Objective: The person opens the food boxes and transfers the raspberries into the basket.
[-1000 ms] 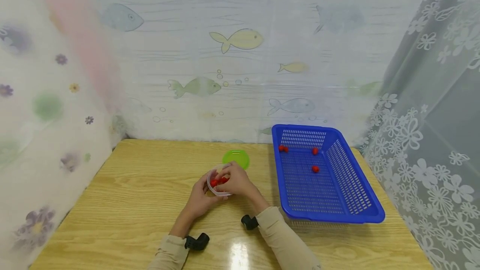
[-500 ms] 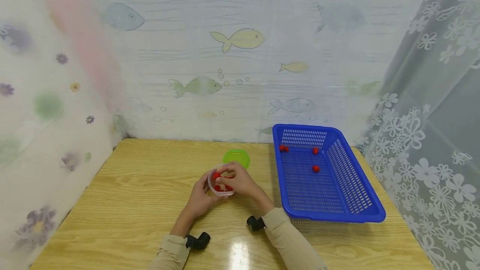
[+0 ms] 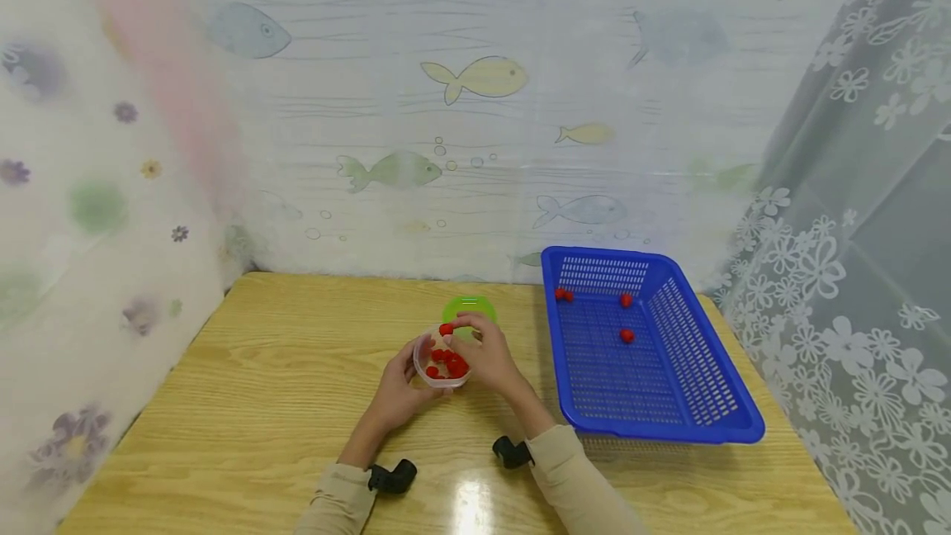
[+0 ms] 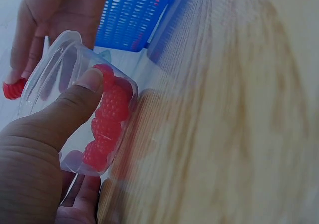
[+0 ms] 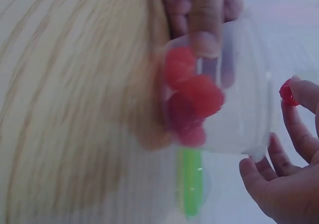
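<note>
My left hand (image 3: 396, 396) grips a small clear plastic tub (image 4: 82, 52), its thumb pressed on the side wall in the left wrist view. Several red raspberries (image 4: 113, 103) lie piled along the tub's bottom. Between thumb and forefinger, my right hand (image 3: 488, 356) pinches one raspberry (image 5: 287, 92), which is above the tub's rim in the head view. The other right fingers spread close beside the rim in the right wrist view. Behind the tub, a round green lid (image 3: 479, 305) lies on the table, partly covered by the right hand.
On the right stands a large blue slotted basket (image 3: 631, 395) with a few raspberries (image 3: 627, 336) inside. The wooden table (image 3: 297, 353) reaches back to a fish-patterned curtain (image 3: 475, 147). Each wrist carries a black camera mount (image 3: 394, 477).
The right hand has come up from inside the tub with a raspberry between its fingertips. The raspberries inside show more fully now. The left hand keeps its grip, nearly still.
</note>
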{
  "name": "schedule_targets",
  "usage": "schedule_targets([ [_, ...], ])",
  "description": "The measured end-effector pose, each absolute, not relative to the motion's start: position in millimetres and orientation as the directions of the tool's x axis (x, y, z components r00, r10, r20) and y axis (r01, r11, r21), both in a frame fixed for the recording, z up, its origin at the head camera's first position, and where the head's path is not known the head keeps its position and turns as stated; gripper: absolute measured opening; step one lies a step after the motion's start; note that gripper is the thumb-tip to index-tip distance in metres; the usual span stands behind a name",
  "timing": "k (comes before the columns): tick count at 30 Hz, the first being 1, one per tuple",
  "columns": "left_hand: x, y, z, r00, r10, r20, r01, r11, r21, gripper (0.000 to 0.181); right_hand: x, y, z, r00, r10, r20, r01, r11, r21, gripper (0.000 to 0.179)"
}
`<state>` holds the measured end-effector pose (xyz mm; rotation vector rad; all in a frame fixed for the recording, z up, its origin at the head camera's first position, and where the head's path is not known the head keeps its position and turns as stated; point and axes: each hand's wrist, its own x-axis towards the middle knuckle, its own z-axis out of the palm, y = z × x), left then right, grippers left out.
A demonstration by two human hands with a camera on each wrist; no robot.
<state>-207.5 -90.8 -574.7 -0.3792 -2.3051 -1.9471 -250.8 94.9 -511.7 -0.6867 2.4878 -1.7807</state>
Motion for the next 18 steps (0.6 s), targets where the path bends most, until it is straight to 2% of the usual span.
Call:
schedule_targets([
  [8, -206, -91, -573, -0.966, 0.124, 0.229, 0.245, 0.141, 0.959, 0.094, -242, 94, -497, -0.903, -0.299, 0.309, -0.375, 0.194, -0.906, 0.019],
  [18, -208, -91, -573, -0.964, 0.128, 0.234, 0.252, 0.155, 0.955, 0.093, -224, 99, -467, -0.9, -0.298, 0.318, -0.372, 0.147, -0.916, 0.022],
])
